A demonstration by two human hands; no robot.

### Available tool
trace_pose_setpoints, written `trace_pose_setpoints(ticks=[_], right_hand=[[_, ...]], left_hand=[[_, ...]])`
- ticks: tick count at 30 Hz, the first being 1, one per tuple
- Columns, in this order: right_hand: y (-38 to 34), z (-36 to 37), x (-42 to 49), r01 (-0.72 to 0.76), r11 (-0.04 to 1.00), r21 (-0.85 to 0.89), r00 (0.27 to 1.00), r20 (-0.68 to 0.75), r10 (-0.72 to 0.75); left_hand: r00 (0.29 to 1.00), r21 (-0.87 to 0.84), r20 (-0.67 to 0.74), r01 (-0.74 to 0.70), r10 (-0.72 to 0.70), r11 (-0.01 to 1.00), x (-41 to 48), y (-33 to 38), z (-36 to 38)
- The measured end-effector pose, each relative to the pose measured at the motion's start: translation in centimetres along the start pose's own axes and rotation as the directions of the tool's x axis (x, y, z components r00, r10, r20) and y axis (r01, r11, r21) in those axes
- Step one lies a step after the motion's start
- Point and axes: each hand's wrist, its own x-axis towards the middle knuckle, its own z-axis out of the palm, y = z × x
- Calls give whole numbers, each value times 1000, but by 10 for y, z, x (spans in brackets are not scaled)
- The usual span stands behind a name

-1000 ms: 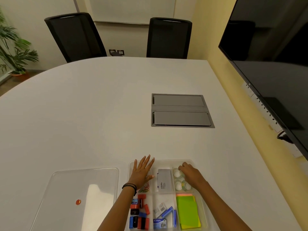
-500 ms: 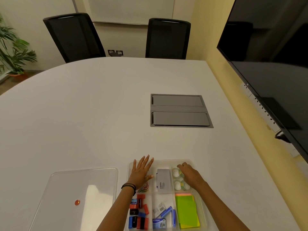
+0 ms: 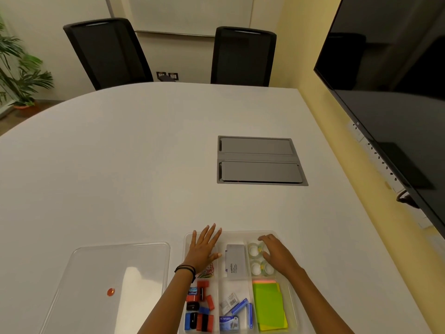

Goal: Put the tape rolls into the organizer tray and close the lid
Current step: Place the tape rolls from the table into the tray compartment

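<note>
Now the clear tape rolls (image 3: 258, 259) sit under the right hand (image 3: 277, 255), fingers loosely spread settling them; the left hand (image 3: 202, 249), flat open, steadies the clear plastic organizer tray (image 3: 292, 297); the transparent lid (image 3: 96, 280) waits left of it on the surface.

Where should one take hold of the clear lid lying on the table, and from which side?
Grip the lid by its long right edge, the one nearest the organizer tray, coming from the right with the left hand. It lies flat, thin and wide, so only its rim can probably be pinched; that edge is nearest the tray.
</note>
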Motion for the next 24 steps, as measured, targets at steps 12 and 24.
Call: trace_pose_setpoints(ticks=[12,24], right_hand=[[-3,14,-5,-50,999,14,996,80,49],[-5,15,3,-34,996,81,998,-48,38]], left_hand=[[1000,2,8,0,0,1000,0,0,-1],[1000,11,14,1,-2,1000,1,-1,0]])
